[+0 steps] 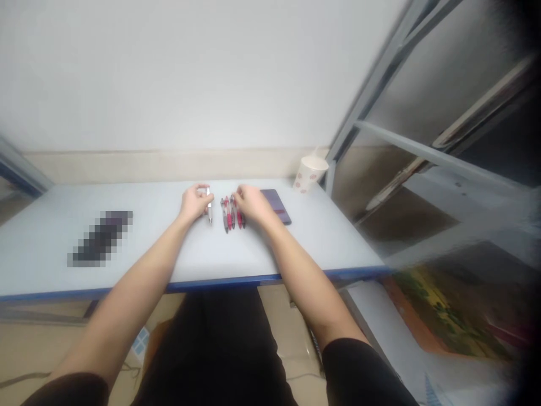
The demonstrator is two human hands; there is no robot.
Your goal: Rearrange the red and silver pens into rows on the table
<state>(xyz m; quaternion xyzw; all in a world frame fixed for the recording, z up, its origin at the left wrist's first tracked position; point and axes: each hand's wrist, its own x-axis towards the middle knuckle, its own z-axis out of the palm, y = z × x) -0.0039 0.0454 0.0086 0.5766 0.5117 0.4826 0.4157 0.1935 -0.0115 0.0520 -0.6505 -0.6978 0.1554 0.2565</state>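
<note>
My left hand (196, 202) is closed around a white pen (209, 210), which points toward me just above or on the tabletop. To its right, several pens (229, 217) with red or dark grey grips lie side by side in a row. My right hand (250, 200) rests over the right end of that row, its fingers bent down at the upper ends of the pens. Whether it pinches one of them is hidden. Partly behind my right hand lies a dark phone or small tablet (276, 206).
A white paper cup (310, 172) with red patterns stands at the table's back right corner. On the left of the light table (203, 265) lies a dark pixelated object (101, 239). A wall rises behind, and a grey metal frame (422, 149) borders the right side.
</note>
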